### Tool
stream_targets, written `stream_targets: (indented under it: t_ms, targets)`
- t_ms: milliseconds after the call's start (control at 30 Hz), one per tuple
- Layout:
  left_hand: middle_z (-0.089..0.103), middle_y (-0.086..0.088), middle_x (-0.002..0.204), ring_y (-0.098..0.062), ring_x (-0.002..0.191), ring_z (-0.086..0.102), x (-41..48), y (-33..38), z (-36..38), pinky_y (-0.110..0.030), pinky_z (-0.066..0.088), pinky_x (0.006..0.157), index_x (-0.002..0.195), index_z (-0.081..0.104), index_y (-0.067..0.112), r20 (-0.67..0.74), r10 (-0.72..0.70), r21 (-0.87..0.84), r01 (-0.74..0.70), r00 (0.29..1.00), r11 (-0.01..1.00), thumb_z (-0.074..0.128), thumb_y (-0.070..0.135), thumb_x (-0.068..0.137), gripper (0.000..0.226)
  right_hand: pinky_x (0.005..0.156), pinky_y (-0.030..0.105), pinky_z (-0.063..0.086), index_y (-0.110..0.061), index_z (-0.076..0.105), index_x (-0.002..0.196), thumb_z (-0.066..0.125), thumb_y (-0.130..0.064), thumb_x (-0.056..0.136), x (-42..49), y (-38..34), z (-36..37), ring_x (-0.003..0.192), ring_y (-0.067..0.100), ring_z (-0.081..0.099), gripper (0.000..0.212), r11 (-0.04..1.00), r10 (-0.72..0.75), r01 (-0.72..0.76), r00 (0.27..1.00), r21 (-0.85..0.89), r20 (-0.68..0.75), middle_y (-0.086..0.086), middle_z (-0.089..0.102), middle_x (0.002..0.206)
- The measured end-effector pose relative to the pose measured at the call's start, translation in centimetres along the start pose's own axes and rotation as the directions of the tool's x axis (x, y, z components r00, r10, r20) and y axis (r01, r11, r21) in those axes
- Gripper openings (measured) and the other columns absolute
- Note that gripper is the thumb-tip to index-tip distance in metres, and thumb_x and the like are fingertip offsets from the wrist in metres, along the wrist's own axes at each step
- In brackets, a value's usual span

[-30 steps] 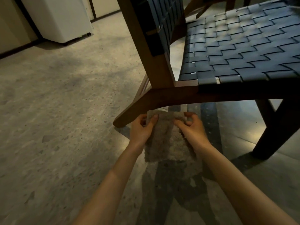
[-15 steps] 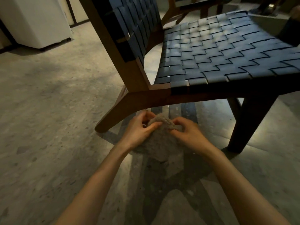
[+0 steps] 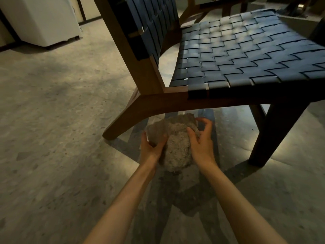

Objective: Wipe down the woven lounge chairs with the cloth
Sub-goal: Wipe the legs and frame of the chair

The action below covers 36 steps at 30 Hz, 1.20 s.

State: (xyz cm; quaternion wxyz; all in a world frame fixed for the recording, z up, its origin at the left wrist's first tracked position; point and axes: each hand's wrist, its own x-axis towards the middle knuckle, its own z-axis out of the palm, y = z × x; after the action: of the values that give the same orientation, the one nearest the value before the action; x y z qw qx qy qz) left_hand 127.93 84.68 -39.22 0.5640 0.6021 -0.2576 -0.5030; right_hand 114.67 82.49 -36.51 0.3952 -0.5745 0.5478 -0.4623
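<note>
Cloth (image 3: 175,145) is bunched in a loose wad between both my hands, held in the air above the floor (image 3: 52,120), not touching the chair. My left hand (image 3: 152,148) grips its left fold with the thumb on top. My right hand (image 3: 202,143) cups the right side, fingers (image 3: 208,125) hooked over the upper edge.

Key relation: the wooden side rail (image 3: 175,104) sits just above and beyond the cloth, near but apart, with its long axis running left to right across the view. The woven seat (image 3: 246,55) lies up and to the right of my fingers, so my right hand is the nearer one. The woven backrest (image 3: 153,23) rises up and to the left, closer to my left hand.

My guess: wiping hasn't started and the cloth is being readied. The next move is probably a lift up over the rail onto the seat.

The seat is dark flat straps with gaps between them, likely to snag the fuzzy cloth. Room: dim, speckled stone floor, white appliance (image 3: 44,18) far left, part of a second chair (image 3: 211,6) behind.
</note>
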Motion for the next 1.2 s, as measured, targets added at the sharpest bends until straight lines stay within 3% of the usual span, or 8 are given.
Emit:
stream_targets:
  t_ms: [67,200,367,700,800,1000,1067,1200]
  targets:
    - [0.048,0.001,0.137,-0.017,0.122,0.050,0.4,0.4,0.1,-0.028,0.046,0.092,0.142,0.033,0.022,-0.107,0.154,0.084,-0.146,0.982,0.986,0.072,0.040,0.077,0.078,0.077,0.017,0.041,-0.042,0.034,0.116,0.047,-0.030,0.098,-0.2,-0.2,0.9,0.101,0.006,0.052,0.026,0.999,-0.033,0.031,0.996,-0.016,-0.088,-0.015,0.048,0.112]
    - [0.057,-0.003,0.130,-0.018,0.115,0.058,1.8,1.5,0.2,-0.036,0.051,0.095,0.136,0.045,0.018,-0.050,0.063,-0.138,-0.069,0.997,0.988,0.067,0.031,0.086,0.056,0.090,0.029,0.042,-0.026,0.042,0.124,0.050,-0.016,0.097,1.0,-1.6,2.7,0.111,0.016,0.053,0.030,0.965,0.218,-0.168,0.941,0.202,-0.261,-0.003,0.053,0.119]
    - [0.061,-0.014,0.125,-0.026,0.110,0.062,3.0,2.2,0.3,-0.045,0.049,0.097,0.133,0.050,0.008,0.047,-0.039,-0.433,0.055,0.998,0.900,0.062,0.021,0.090,0.047,0.105,0.038,0.043,-0.017,0.049,0.132,0.051,-0.017,0.097,1.9,-3.1,4.6,0.117,0.018,0.055,0.036,0.797,0.453,-0.333,0.881,0.503,-0.136,0.002,0.057,0.128]
    - [0.059,-0.020,0.125,-0.033,0.113,0.058,4.4,1.1,-2.1,-0.049,0.046,0.099,0.130,0.052,-0.001,-0.103,-0.137,-0.531,0.062,0.985,0.845,0.056,0.017,0.093,0.041,0.107,0.044,0.041,-0.020,0.039,0.144,0.043,-0.012,0.101,2.2,-2.6,8.3,0.127,0.023,0.049,0.044,0.858,0.348,-0.369,0.929,0.356,0.122,0.006,0.050,0.140]
    - [0.059,-0.020,0.123,-0.035,0.113,0.057,5.4,0.3,-3.7,-0.048,0.044,0.101,0.130,0.050,-0.002,-0.146,-0.193,-0.521,0.090,0.970,0.849,0.054,0.017,0.095,0.040,0.097,0.036,0.050,-0.014,0.050,0.134,0.043,-0.008,0.101,2.4,-2.1,10.2,0.112,0.018,0.060,0.035,0.824,0.326,-0.399,0.914,0.402,0.240,0.015,0.055,0.133]
    - [0.057,-0.012,0.085,-0.020,0.073,0.055,8.5,-1.3,-6.4,-0.038,0.050,0.085,0.088,0.056,0.006,-0.193,-0.356,-0.539,0.204,0.914,0.817,0.041,0.016,0.100,0.023,0.104,0.047,0.044,-0.011,0.043,0.141,0.040,0.005,0.097,2.6,-0.7,13.3,0.121,0.025,0.055,0.047,0.898,0.197,-0.327,0.897,0.294,0.395,0.012,0.056,0.133]
    - [0.063,-0.011,0.090,-0.018,0.072,0.059,9.2,-2.0,-7.2,-0.031,0.053,0.071,0.103,0.060,0.001,-0.224,-0.339,-0.544,0.172,0.914,0.821,0.047,0.009,0.097,0.016,0.105,0.044,0.043,-0.012,0.042,0.142,0.045,0.004,0.096,2.7,-0.4,14.2,0.123,0.023,0.054,0.048,0.896,0.197,-0.335,0.888,0.291,0.416,0.011,0.055,0.135]
    - [0.059,-0.019,0.121,-0.017,0.074,0.060,9.6,-2.8,-8.2,-0.033,0.049,0.083,0.117,0.057,0.002,-0.249,-0.299,-0.552,0.119,0.921,0.826,0.050,0.004,0.095,0.023,0.106,0.041,0.042,-0.016,0.038,0.143,0.045,0.008,0.094,2.7,0.2,15.4,0.126,0.020,0.051,0.055,0.846,0.246,-0.413,0.864,0.338,0.440,0.008,0.051,0.139]
